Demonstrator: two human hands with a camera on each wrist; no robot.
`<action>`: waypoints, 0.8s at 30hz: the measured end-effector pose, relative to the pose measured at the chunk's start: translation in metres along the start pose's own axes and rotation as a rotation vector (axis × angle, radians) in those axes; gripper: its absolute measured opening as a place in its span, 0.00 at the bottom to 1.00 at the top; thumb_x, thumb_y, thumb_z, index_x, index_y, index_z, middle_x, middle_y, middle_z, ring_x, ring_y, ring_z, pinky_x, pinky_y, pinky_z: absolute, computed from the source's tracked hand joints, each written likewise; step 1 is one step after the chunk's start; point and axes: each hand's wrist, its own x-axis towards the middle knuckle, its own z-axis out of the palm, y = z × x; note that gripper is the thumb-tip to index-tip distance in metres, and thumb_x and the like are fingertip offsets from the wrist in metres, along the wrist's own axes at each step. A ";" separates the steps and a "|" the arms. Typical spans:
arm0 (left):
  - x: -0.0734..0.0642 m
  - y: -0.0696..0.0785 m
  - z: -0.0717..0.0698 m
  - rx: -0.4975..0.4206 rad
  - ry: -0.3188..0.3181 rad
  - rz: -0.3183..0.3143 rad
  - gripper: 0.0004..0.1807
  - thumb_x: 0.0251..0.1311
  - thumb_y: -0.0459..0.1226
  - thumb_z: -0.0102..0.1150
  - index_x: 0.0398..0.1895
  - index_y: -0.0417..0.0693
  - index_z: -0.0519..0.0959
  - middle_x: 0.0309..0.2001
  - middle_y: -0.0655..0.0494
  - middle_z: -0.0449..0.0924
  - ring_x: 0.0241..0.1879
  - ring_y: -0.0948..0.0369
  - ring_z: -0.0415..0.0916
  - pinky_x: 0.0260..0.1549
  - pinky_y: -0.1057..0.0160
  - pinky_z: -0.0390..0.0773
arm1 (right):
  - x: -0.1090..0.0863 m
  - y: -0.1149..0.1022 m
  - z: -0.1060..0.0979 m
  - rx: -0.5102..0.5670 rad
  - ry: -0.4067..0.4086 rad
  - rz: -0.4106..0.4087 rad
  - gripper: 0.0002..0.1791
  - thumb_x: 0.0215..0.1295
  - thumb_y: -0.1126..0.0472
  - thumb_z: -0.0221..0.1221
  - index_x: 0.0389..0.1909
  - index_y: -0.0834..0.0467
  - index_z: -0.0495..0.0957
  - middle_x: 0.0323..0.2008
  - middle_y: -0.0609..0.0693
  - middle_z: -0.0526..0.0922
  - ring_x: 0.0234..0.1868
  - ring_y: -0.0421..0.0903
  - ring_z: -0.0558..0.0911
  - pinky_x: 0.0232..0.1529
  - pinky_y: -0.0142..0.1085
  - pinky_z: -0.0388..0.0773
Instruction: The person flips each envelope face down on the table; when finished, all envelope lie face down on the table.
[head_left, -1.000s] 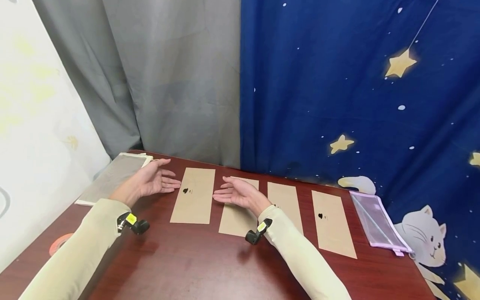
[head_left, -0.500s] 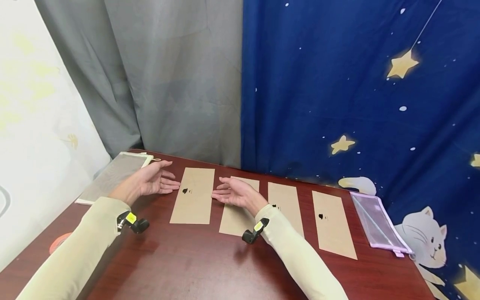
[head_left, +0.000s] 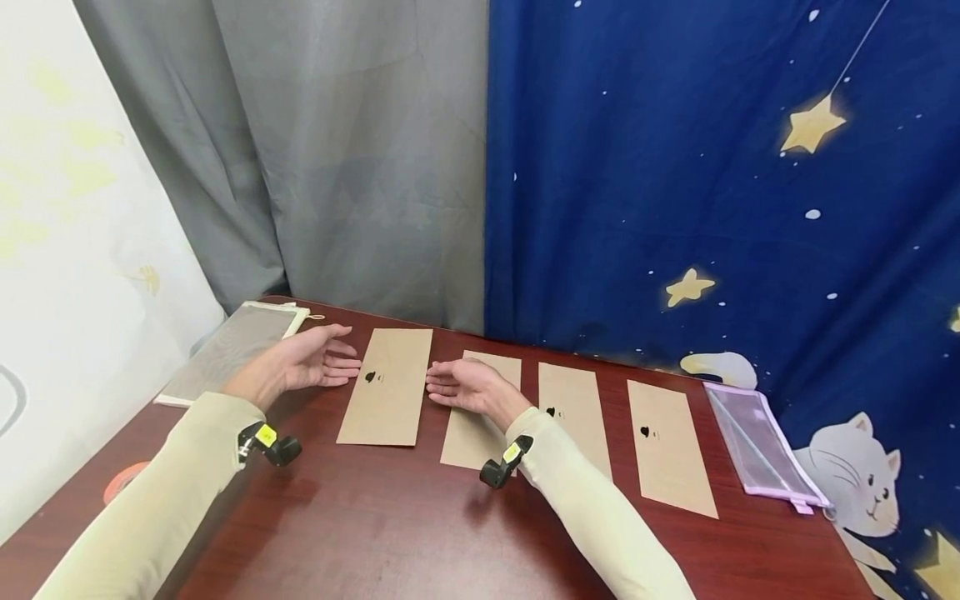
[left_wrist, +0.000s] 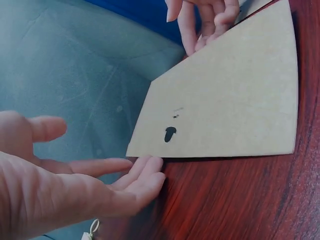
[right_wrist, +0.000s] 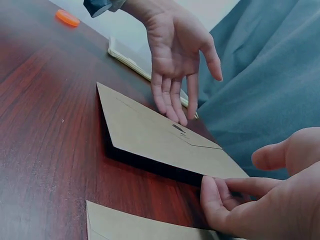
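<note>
A brown kraft envelope (head_left: 390, 404) with a small black hat print lies between my hands, raised off the table; the right wrist view shows a dark shadow gap under its edge (right_wrist: 150, 169). At its left edge, my left hand (head_left: 315, 360) touches it with extended fingertips, palm turned up and inward, thumb held away. From the opposite side, my right hand (head_left: 474, 387) supports the right edge with its fingertips, its thumb also apart from the paper. Below my right hand a second envelope (head_left: 468, 442) lies on the table, partly covered by hand and wrist.
Further right lie a third envelope (head_left: 577, 392) and a fourth envelope (head_left: 671, 467), then a purple-edged mesh pouch (head_left: 757, 442). A grey mesh pouch (head_left: 225, 354) lies at the back left. An orange ring-shaped object (head_left: 114, 483) sits beside the left forearm. Curtains (head_left: 360, 167) hang behind the table.
The leftmost envelope has risen off the table between the fingertips and shows a shadow at its near right corner. Both hands stay almost in place; the other envelopes lie as before.
</note>
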 end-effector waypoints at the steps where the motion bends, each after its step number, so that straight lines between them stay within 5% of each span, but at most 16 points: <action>1: 0.000 -0.001 0.001 0.013 0.009 0.009 0.40 0.79 0.52 0.33 0.79 0.30 0.42 0.77 0.32 0.50 0.76 0.43 0.54 0.74 0.50 0.62 | 0.000 0.001 0.001 -0.016 0.007 -0.019 0.21 0.78 0.66 0.48 0.66 0.71 0.70 0.62 0.63 0.75 0.56 0.52 0.76 0.72 0.47 0.70; 7: -0.001 -0.007 0.004 0.093 0.053 0.122 0.30 0.78 0.35 0.41 0.76 0.28 0.51 0.62 0.43 0.70 0.59 0.56 0.73 0.63 0.57 0.76 | -0.003 0.004 0.004 -0.134 0.021 -0.171 0.20 0.72 0.74 0.51 0.63 0.72 0.72 0.62 0.67 0.77 0.56 0.52 0.81 0.63 0.46 0.79; 13: 0.001 -0.013 0.009 0.172 0.066 0.236 0.30 0.72 0.26 0.45 0.75 0.26 0.54 0.54 0.53 0.78 0.48 0.69 0.78 0.55 0.67 0.80 | -0.007 0.007 0.005 -0.240 0.075 -0.312 0.22 0.69 0.74 0.56 0.63 0.71 0.74 0.54 0.61 0.82 0.44 0.42 0.83 0.55 0.42 0.84; 19: 0.006 -0.023 0.017 0.147 0.090 0.396 0.31 0.70 0.23 0.47 0.75 0.26 0.54 0.72 0.32 0.62 0.50 0.74 0.77 0.58 0.72 0.78 | -0.010 0.009 0.003 -0.292 0.128 -0.393 0.25 0.67 0.73 0.57 0.65 0.64 0.75 0.38 0.49 0.81 0.38 0.39 0.81 0.49 0.38 0.87; 24: 0.006 -0.029 0.021 0.115 0.128 0.480 0.31 0.72 0.26 0.49 0.76 0.31 0.56 0.75 0.31 0.57 0.52 0.75 0.76 0.54 0.78 0.77 | -0.013 0.006 0.002 -0.257 0.129 -0.427 0.25 0.66 0.74 0.58 0.65 0.63 0.75 0.35 0.49 0.81 0.37 0.39 0.81 0.45 0.35 0.87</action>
